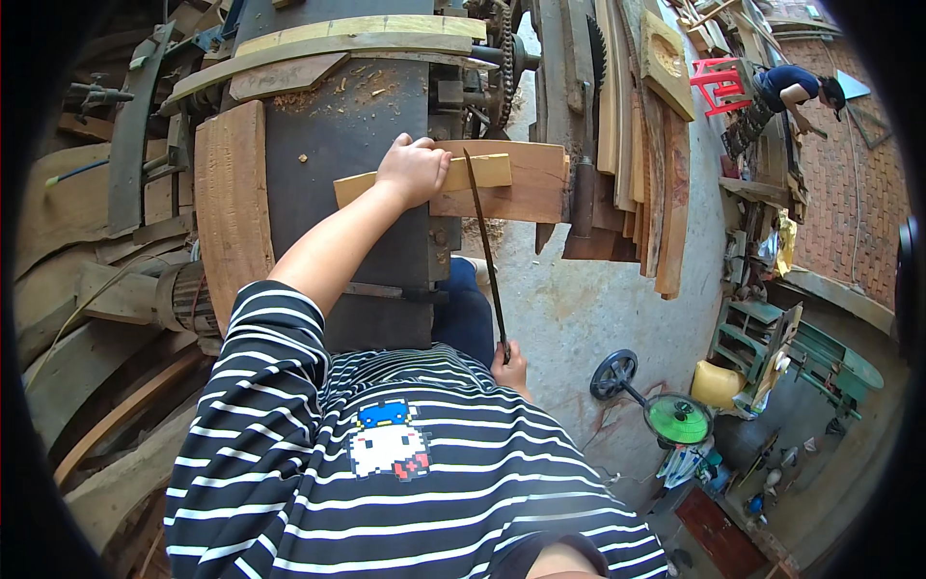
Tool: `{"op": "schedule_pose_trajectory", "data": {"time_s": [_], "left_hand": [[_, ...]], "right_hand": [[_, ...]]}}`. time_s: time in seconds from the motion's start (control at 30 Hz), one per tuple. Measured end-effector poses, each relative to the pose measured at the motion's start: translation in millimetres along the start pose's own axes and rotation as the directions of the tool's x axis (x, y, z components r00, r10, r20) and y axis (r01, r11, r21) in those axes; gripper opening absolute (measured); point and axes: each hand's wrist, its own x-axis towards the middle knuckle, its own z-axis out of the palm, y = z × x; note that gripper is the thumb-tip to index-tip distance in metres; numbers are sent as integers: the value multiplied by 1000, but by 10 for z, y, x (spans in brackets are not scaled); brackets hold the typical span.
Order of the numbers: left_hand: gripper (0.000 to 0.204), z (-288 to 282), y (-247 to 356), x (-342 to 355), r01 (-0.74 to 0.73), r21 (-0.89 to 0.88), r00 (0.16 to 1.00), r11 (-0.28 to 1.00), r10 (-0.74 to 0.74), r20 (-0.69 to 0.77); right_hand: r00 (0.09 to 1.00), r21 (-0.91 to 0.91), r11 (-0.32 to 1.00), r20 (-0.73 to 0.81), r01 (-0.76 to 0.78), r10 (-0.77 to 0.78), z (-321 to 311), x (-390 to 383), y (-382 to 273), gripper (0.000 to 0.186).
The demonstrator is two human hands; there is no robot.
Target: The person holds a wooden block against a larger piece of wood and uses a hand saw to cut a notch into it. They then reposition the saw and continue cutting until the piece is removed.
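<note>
My left hand (413, 172) is closed on a narrow pale wood strip (494, 171), pressing it down near the machine table's right edge. The strip lies across a wider reddish-brown board (540, 183), and its right end sticks out past my fist. My right hand (509, 371), low and close to my body, grips the handle end of a long, thin, dark handsaw (487, 251). Its blade is seen nearly edge-on and slants up to the strip, crossing it just right of my left hand. The teeth cannot be made out.
The dark machine table (318, 164) carries wood chips, planks and a curved piece (289, 72). A chain drive (504, 68) stands beyond it. Stacked boards (666, 183) and a toothed circular blade (596, 53) are at the right. A green fan (678, 418) stands nearby; another person (786, 96) bends farther off.
</note>
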Motion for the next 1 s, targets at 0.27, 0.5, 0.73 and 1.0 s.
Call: {"op": "schedule_pose_trajectory", "data": {"time_s": [0.27,0.5,0.73,1.0], "left_hand": [[41,67,-16,10,-4,3,1000,1000,4,-13],[43,106,-19,11,6,20,999,1000,-6,-44],[41,91,25,53,-28,2,999,1000,28,-45],[42,57,-56,37,25,-38,998,999,-27,-51]], "right_hand": [[999,33,999,51,8,-9,304,1524,-1280,14],[998,36,998,33,-53,52,16,-14,13,10],[996,18,998,-75,57,-56,394,1348,-1108,15],[998,63,998,50,-26,22,120,486,-538,15]]}}
